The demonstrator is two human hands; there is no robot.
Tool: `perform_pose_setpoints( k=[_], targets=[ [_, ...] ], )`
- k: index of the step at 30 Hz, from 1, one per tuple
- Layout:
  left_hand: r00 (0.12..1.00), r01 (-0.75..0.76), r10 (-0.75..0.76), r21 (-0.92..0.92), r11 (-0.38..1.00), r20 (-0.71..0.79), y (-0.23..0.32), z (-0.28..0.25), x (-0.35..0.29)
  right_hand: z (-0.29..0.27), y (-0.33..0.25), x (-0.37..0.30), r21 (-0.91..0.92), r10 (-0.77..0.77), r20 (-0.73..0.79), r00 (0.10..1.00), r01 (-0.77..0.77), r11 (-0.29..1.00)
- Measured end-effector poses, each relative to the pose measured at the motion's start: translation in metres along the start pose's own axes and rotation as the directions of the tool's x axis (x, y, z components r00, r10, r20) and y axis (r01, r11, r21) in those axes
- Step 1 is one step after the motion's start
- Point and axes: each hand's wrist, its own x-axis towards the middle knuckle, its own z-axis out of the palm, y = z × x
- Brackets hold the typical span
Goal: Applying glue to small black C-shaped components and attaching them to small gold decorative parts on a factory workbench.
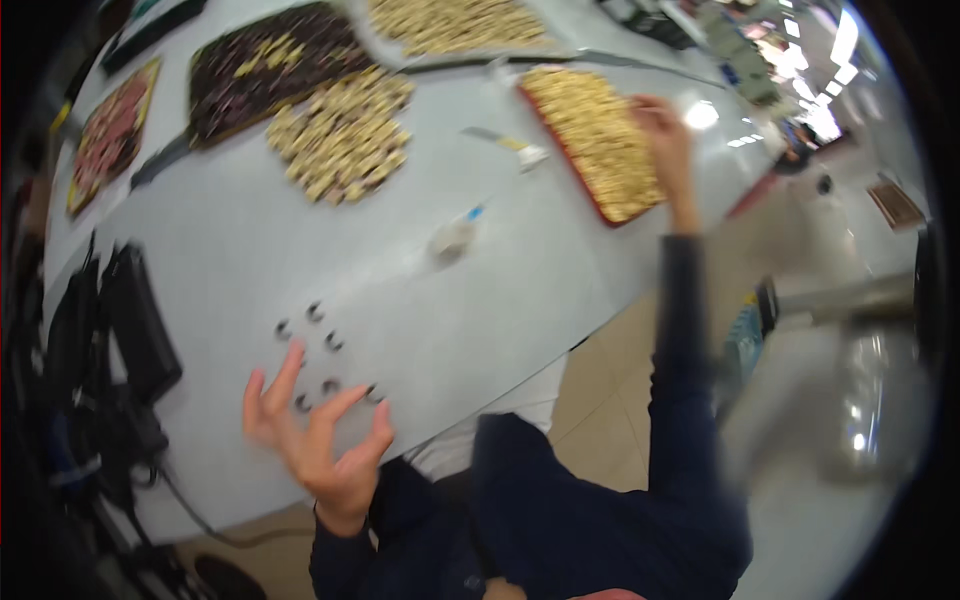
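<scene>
My left hand (325, 445) is at the near left of the table, fingers spread and bent over several small dark ring-shaped pieces (334, 341). One dark piece (374, 394) shows near the tips of its thumb and index finger; no grip on it is visible. At the far right, my right hand (668, 140) reaches to the edge of a red tray (562, 150) filled with small pale yellow pieces (590, 125). Its fingers bend over the tray's right side. They are blurred, and whether they hold a piece cannot be made out.
A loose heap of yellowish pieces (345, 135) lies beside a dark-filled tray (275, 70). More pale pieces (455, 25) are at the back. A tool with a yellow handle (510, 143) and a small blue-tipped object (455, 238) lie mid-table. Black equipment (140, 320) stands at left.
</scene>
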Motion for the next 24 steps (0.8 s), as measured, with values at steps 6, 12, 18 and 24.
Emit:
perform_pose_setpoints(
  k=[6, 12, 18, 24],
  targets=[
    [0.998, -0.061, 0.058, -0.099, 0.993, -0.026, 0.003, 0.012, 0.008, -0.012, -0.122, -0.084, 0.547, 0.053, -0.129, 0.99, 0.026, 0.837],
    [0.993, -0.085, 0.083, -0.029, 0.996, -0.079, -0.001, 0.014, -0.005, 0.054, -0.17, -0.164, 0.751, -0.04, 0.456, 0.889, -0.36, 0.553],
    [0.991, -0.087, 0.073, -0.127, 0.988, -0.111, 0.001, 0.012, -0.008, 0.073, -0.187, -0.183, 0.705, -0.121, 0.702, 0.702, -0.66, 0.261],
    [0.994, -0.086, 0.075, -0.136, 0.987, -0.084, -0.003, 0.012, -0.009, 0.076, -0.197, -0.184, 0.588, -0.081, 0.807, 0.586, -0.782, 0.204]
  ],
)
